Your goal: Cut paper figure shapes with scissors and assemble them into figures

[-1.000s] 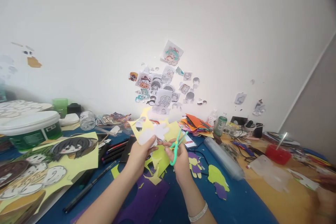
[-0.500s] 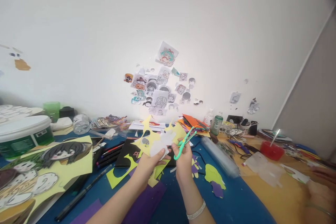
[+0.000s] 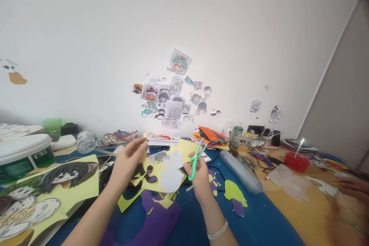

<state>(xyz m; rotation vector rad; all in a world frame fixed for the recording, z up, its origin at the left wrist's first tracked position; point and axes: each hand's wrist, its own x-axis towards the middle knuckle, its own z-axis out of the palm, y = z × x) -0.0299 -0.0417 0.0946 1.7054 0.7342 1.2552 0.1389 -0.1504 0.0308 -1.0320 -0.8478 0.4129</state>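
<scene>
My right hand (image 3: pixel 198 177) is closed round the handles of small green scissors (image 3: pixel 196 157), whose blades point up and away. A yellow paper sheet (image 3: pixel 167 165) with cut-out holes and a white paper shape (image 3: pixel 172 175) on it lies just left of the scissors. My left hand (image 3: pixel 129 159) is lifted at the sheet's left edge, with its fingers curled near the paper's upper corner; whether it grips the paper is unclear. A silver bracelet (image 3: pixel 218 231) circles my right wrist.
A blue mat (image 3: pixel 259 223) covers the desk, with purple paper (image 3: pixel 147 223), pens (image 3: pixel 106 169), a cartoon drawing (image 3: pixel 54 184), a white-lidded tub (image 3: pixel 23 155), a clear roll (image 3: pixel 240 171), bottles (image 3: pixel 236 134), a red dish (image 3: pixel 295 161). Stickers (image 3: pixel 173 96) dot the wall. Another person's hand (image 3: pixel 350 207) is at right.
The yellow sheet dropped from held up down toward the desk. My left hand shifted left to the sheet's edge. The scissors stayed in my right hand.
</scene>
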